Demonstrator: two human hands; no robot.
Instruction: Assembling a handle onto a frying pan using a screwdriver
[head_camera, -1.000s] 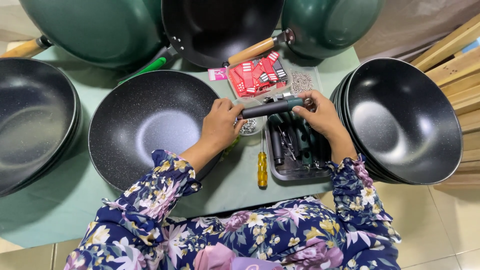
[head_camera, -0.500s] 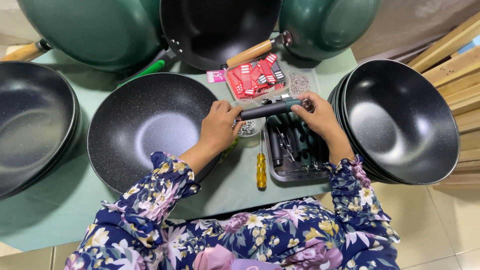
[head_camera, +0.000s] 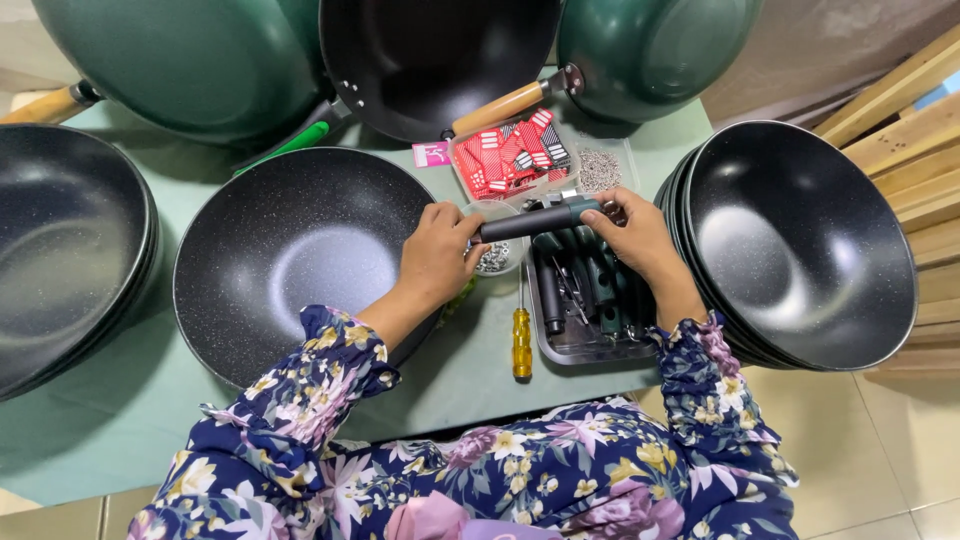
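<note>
Both hands hold a dark pan handle (head_camera: 535, 220) level above the table. My left hand (head_camera: 437, 252) grips its left end over the rim of a black speckled wok (head_camera: 290, 255). My right hand (head_camera: 637, 235) holds the right end, which has a green tip and a metal bracket. Below the handle lies a metal tray (head_camera: 570, 345) with more dark and green handles. A small clear cup of screws (head_camera: 495, 258) sits just under my left hand. A yellow-handled screwdriver (head_camera: 521, 340) lies beside the tray.
Stacked black woks stand at the right (head_camera: 800, 240) and the left (head_camera: 65, 250). Green woks (head_camera: 180, 60) and a wooden-handled one (head_camera: 440, 50) lean at the back. A clear box of red packets (head_camera: 505, 160) and a bag of small metal parts (head_camera: 600, 168) lie behind the tray. Wooden slats (head_camera: 910, 120) at far right.
The handle and both hands have stayed nearly still; only a slight shift of the view.
</note>
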